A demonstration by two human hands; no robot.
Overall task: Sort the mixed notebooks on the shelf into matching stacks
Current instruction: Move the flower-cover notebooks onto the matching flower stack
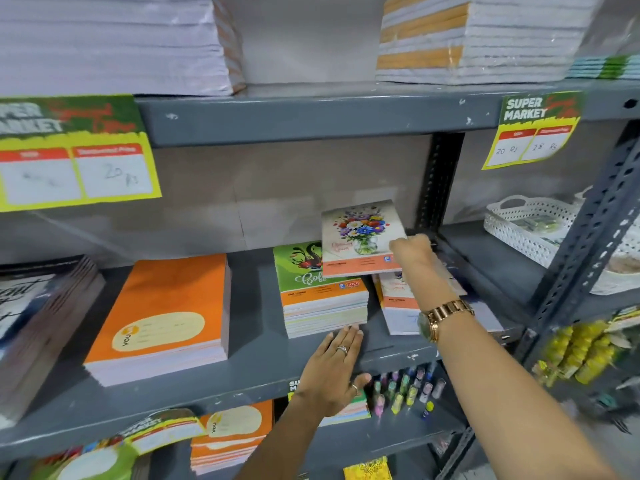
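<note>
A thin notebook with a flower-bouquet cover (pixel 360 233) is gripped at its right edge by the right hand (pixel 410 249), lifted and tilted above the grey metal shelf (pixel 263 358), over the gap between two stacks. The left hand (pixel 332 368) is laid flat and open on the shelf, fingertips touching the base of the green-covered notebook stack (pixel 322 296). A floral-covered stack (pixel 398 303) sits just right; an orange-covered stack (pixel 162 317) lies further left.
</note>
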